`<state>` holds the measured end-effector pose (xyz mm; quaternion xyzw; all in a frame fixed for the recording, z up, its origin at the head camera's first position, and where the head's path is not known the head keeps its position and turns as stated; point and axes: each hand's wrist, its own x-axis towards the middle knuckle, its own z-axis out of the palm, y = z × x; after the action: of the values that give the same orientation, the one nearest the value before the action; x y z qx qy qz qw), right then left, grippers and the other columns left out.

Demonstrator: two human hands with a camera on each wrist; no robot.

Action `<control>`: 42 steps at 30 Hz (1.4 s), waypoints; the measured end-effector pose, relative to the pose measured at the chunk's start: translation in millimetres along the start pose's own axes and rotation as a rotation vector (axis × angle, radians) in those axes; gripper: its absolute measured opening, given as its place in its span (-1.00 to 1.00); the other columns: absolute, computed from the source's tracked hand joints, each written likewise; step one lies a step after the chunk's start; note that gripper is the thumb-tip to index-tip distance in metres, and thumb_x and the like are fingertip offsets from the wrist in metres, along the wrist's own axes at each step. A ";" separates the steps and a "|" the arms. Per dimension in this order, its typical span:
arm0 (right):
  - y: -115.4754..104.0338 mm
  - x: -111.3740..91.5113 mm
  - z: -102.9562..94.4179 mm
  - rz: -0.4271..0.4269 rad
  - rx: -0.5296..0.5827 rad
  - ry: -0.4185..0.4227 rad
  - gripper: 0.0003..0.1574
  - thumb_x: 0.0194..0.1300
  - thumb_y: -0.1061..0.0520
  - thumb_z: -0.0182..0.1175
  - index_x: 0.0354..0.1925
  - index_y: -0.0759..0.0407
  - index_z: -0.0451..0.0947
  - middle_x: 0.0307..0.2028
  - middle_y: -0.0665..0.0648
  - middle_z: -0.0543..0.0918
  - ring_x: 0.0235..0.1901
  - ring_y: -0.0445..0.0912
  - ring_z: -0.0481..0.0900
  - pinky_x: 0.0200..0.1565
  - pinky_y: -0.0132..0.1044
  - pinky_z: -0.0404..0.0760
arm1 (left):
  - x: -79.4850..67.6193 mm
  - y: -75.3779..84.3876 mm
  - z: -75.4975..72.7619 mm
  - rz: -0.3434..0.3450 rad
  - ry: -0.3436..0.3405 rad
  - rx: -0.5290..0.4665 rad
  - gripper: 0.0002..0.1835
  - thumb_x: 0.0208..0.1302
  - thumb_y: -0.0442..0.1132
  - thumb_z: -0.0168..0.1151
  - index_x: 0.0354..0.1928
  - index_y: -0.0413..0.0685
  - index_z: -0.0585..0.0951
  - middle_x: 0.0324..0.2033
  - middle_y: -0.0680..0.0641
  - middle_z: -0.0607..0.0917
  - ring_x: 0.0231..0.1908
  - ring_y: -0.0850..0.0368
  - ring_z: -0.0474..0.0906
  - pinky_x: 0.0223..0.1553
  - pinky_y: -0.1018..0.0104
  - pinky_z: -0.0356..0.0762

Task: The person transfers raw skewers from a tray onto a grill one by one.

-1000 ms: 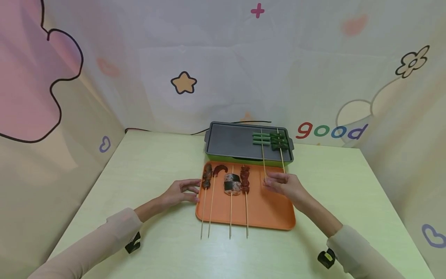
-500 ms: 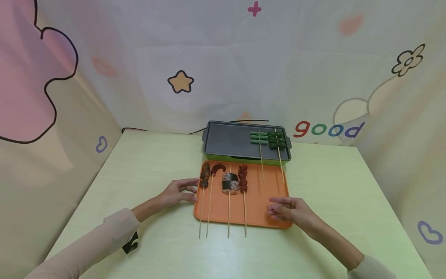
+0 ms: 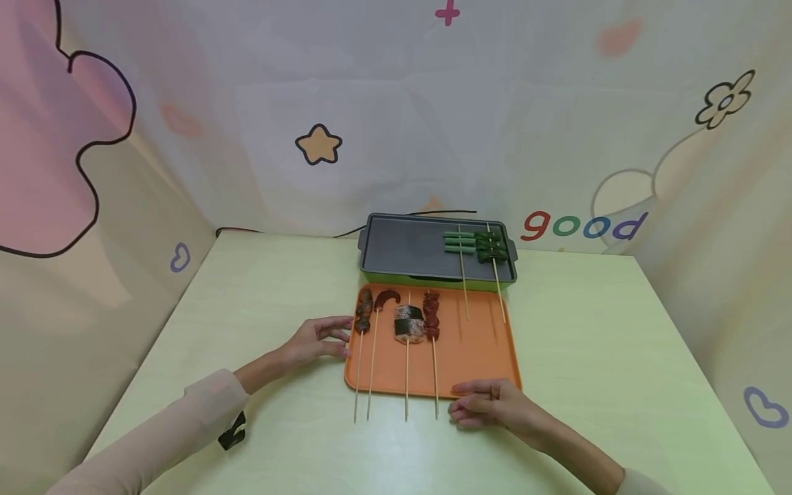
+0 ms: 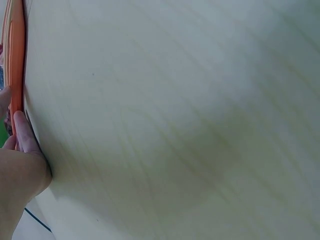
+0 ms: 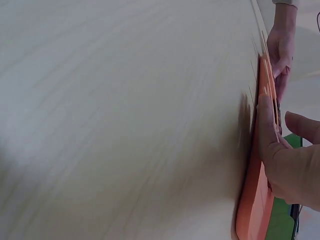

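Observation:
My left hand rests its fingers against the left rim of the orange tray, fingers spread and relaxed. Over the tray's front right edge is my right hand, with its fingers loosely bent and nothing held. Its fingertips are just right of the stick of a dark red meat skewer. To the left on the tray lie a black-and-white banded skewer, a curled dark red skewer and a brown chunky skewer. Their sticks overhang the front rim.
Behind the tray stands a grill with a grey plate and green base. On its right side lie a green stalk skewer and a leafy green skewer, sticks pointing toward me. A printed curtain encloses the table.
My right hand let go of the green stalk skewer on the grill, then came back toward me and slightly left to the tray's front edge. My left hand stayed at the left rim.

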<state>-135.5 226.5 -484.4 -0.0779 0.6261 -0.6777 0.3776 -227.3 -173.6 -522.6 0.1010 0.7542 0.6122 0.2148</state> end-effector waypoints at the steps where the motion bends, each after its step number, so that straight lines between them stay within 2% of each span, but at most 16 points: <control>1: 0.8 0.9 1.8 0.001 0.006 -0.005 -0.28 0.54 0.21 0.11 0.40 0.68 0.15 0.08 0.38 0.70 0.03 -0.05 0.75 0.11 -0.21 0.69 | -0.1 0.4 -0.2 0.002 0.000 0.005 -0.27 0.24 -0.38 0.43 0.44 -0.29 0.39 0.28 -0.34 0.57 0.05 0.19 0.62 -0.02 0.53 0.60; 9: 3.8 10.5 13.2 0.032 0.045 0.011 -0.28 0.53 0.19 0.14 0.41 0.64 0.18 0.20 0.47 0.61 0.14 0.01 0.70 0.19 -0.19 0.65 | 1.9 0.5 0.1 -0.016 0.002 0.021 -0.26 0.23 -0.38 0.44 0.45 -0.28 0.39 0.29 -0.32 0.57 0.09 0.13 0.63 -0.01 0.50 0.62; 15: 2.9 20.5 23.8 0.042 0.090 0.028 -0.21 0.52 0.21 0.15 0.45 0.64 0.09 0.22 0.47 0.59 0.15 0.03 0.70 0.19 -0.19 0.64 | 1.4 0.3 -2.4 -0.024 0.017 0.031 -0.26 0.23 -0.37 0.45 0.44 -0.23 0.41 0.27 -0.30 0.60 0.08 0.13 0.63 -0.01 0.53 0.59; 22: -1.9 23.3 29.0 0.032 0.086 0.094 -0.24 0.47 0.29 0.18 0.42 0.65 0.13 0.05 0.35 0.73 0.00 -0.06 0.76 0.11 -0.24 0.69 | 2.3 0.5 -1.8 -0.007 0.008 0.041 -0.28 0.25 -0.37 0.43 0.44 -0.26 0.41 0.24 -0.31 0.62 0.07 0.11 0.63 0.01 0.50 0.61; 28: -1.6 23.7 28.8 0.036 0.082 0.133 -0.30 0.44 0.32 0.20 0.40 0.60 0.22 -0.01 0.24 0.76 -0.03 -0.08 0.77 0.10 -0.24 0.70 | 2.0 0.1 0.1 -0.033 0.021 0.030 -0.28 0.23 -0.38 0.43 0.44 -0.24 0.42 0.23 -0.28 0.63 0.03 0.19 0.63 0.00 0.51 0.62; 37: 1.7 14.3 19.6 -0.009 0.043 0.144 -0.23 0.42 0.32 0.22 0.43 0.62 0.16 -0.02 0.19 0.74 -0.02 -0.10 0.75 0.11 -0.30 0.69 | 1.1 -4.2 -1.1 0.021 0.001 -0.017 -0.29 0.23 -0.43 0.42 0.43 -0.31 0.41 0.12 -0.30 0.68 -0.03 0.31 0.62 -0.03 0.45 0.67; 42: 3.2 7.1 14.6 -0.011 -0.006 0.167 -0.22 0.39 0.31 0.26 0.41 0.62 0.20 -0.01 0.20 0.74 -0.03 -0.13 0.75 0.08 -0.33 0.70 | 1.4 -5.3 -0.6 0.033 0.003 -0.006 -0.29 0.23 -0.41 0.43 0.42 -0.33 0.41 0.15 -0.34 0.66 0.01 0.23 0.64 -0.04 0.49 0.64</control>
<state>-130.8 210.9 -486.9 -0.0256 0.6570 -0.6821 0.3200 -228.2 -174.8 -528.0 0.1119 0.7511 0.6179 0.2038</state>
